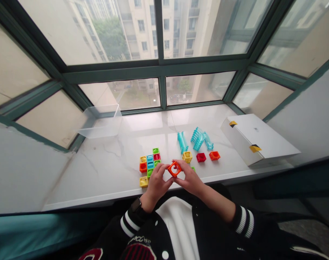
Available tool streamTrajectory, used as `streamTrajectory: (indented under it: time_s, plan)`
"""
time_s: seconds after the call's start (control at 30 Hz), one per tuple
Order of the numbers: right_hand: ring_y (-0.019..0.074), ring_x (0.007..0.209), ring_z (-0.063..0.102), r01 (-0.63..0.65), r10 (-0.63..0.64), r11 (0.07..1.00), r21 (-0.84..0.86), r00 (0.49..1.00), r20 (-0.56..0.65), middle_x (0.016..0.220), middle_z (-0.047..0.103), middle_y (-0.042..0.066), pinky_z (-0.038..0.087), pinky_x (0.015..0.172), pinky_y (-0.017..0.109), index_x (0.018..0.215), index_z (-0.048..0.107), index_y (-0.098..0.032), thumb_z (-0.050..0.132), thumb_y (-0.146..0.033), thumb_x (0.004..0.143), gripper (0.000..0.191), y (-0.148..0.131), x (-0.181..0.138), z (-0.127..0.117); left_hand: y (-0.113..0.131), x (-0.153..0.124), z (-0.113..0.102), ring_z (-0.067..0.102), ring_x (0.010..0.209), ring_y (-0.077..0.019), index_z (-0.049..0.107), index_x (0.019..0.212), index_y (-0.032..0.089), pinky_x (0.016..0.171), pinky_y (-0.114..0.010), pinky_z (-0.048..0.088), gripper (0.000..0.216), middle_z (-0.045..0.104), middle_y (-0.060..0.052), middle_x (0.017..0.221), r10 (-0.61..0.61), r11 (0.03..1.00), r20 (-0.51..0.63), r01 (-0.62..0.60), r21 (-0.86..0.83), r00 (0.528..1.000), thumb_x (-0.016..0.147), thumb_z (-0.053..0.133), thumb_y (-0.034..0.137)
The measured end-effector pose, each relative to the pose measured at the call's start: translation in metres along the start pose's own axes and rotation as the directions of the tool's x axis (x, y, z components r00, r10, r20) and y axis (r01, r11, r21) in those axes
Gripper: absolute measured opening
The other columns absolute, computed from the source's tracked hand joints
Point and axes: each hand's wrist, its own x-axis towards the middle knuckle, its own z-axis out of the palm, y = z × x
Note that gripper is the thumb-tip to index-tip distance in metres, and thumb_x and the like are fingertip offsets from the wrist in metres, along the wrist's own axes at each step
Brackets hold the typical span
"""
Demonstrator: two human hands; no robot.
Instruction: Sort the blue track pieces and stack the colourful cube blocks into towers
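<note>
Between both hands I hold an orange cube block [170,169] with a round opening, raised near the sill's front edge. My left hand [158,182] grips its left side with thumb and fingers. On its right side, my right hand [190,180] pinches it the same way. Left of my hands lies a cluster of coloured cube blocks [150,164] in yellow, blue, green, red and orange, partly covered by my left hand. A yellow cube block [187,156] sits just beyond my right hand, and a green block [193,168] peeks out beside it.
A red block [201,157] and another orange block [214,155] lie to the right. Behind them are translucent turquoise track pieces [198,138]. A clear plastic bin [102,122] stands at the back left, a white box [259,139] at the right. Windows enclose the marble sill [99,180].
</note>
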Motion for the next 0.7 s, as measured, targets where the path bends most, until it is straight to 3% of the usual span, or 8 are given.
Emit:
streamTrajectory:
  time_s: [0.43,0.7]
  plan:
    - [0.0317,0.137,0.061,-0.057,0.060,0.991,0.119,0.998,-0.026,0.146,0.065,0.013,0.049,0.118,0.052,0.149,0.058,-0.027,0.083,-0.034,0.085,0.070,0.013,-0.007,-0.018,0.013,0.008,0.015,0.070,0.103,-0.0245,0.063,0.129,0.027,0.092,-0.040,0.060,0.036,0.068,-0.007,0.113,0.074,0.997,0.044,-0.073,-0.015,0.996,0.094,0.073,0.029]
    - [0.0316,0.125,0.069,-0.157,0.176,0.976,0.151,0.978,-0.116,0.136,0.072,0.012,0.055,0.112,0.048,0.144,0.060,-0.025,0.089,-0.043,0.081,0.072,0.022,-0.025,-0.054,0.025,0.014,0.032,0.069,0.116,-0.0234,0.050,0.152,0.032,0.102,-0.042,0.061,0.055,0.066,-0.010,0.136,0.125,0.973,0.214,-0.077,-0.219,0.969,0.100,0.067,0.028]
